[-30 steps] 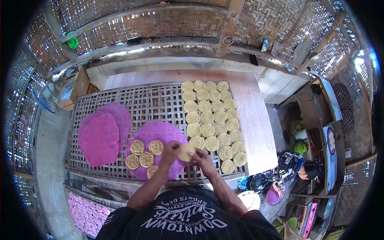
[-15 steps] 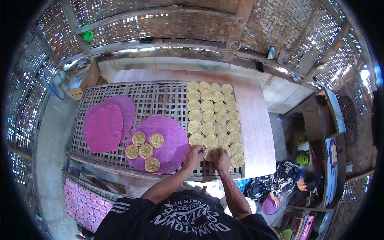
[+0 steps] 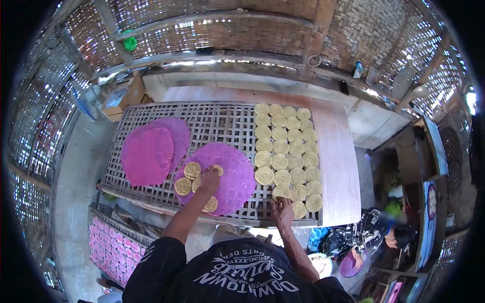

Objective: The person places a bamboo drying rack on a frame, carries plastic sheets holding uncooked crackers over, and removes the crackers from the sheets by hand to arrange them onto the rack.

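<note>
My left hand (image 3: 208, 181) reaches over the purple-pink round sheet (image 3: 235, 171), its fingers on the edge of a thin yellowish round cracker (image 3: 217, 169). Other rough-textured golden crackers (image 3: 192, 170) lie on that sheet, some partly covered by my hand. At the near end of the rack, my right hand (image 3: 284, 211) has its fingers curled at the lower edge of a pale round cracker (image 3: 281, 193); whatever is between those fingers is hard to make out. Columns of similar crackers (image 3: 279, 161) fill the right part of the woven slatted rack (image 3: 222, 118).
Two overlapping pink sheets (image 3: 149, 156) lie on the rack's left. A wooden board (image 3: 336, 166) extends under it at right. Below left stands another rack of pink rounds (image 3: 116, 247). A person (image 3: 358, 235) sits low at the right, one hand on a purple round (image 3: 349, 265).
My left hand has moved left from the cracker columns to the sheet and shifted one cracker there. My right hand stays near the columns' end. The view has shifted slightly.
</note>
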`<action>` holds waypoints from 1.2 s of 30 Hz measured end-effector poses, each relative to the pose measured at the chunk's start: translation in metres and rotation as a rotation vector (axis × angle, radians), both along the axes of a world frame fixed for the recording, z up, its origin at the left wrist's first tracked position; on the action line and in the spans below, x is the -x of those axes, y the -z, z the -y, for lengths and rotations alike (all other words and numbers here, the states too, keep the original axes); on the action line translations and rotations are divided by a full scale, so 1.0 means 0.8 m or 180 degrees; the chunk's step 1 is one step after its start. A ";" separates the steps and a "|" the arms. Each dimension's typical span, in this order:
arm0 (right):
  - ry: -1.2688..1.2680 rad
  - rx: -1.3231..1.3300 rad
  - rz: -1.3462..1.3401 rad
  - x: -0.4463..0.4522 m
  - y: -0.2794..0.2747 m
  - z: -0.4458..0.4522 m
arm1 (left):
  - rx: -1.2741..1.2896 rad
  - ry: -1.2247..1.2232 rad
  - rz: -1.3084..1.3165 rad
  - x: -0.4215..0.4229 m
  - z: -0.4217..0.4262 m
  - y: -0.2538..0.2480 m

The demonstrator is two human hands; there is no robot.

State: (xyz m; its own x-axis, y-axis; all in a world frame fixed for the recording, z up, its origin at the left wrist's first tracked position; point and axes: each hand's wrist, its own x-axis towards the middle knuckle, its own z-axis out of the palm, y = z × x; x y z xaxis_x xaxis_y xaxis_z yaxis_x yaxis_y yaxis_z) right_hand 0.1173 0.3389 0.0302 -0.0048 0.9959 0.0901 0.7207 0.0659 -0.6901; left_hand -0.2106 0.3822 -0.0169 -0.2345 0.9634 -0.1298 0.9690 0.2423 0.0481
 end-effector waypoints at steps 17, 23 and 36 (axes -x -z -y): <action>0.0115 0.1915 -0.3250 0.127 -0.051 -0.021 | -0.0368 -0.0264 0.4511 -0.025 -0.011 -0.039; 0.0283 0.1129 -0.1760 0.076 0.025 -0.036 | 0.0571 -0.0482 0.4403 -0.121 0.005 -0.018; 0.0491 -0.0153 0.0812 0.086 -0.023 -0.037 | -0.0556 0.0597 0.2540 -0.073 0.048 -0.047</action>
State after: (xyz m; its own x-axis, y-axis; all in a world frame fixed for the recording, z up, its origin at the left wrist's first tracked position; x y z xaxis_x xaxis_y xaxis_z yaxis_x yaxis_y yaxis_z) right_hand 0.0486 0.3683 0.0482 0.1178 0.9813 0.1526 0.8745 -0.0297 -0.4841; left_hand -0.1524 0.3439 0.0208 0.0307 0.9989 -0.0341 0.6517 0.0058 0.7585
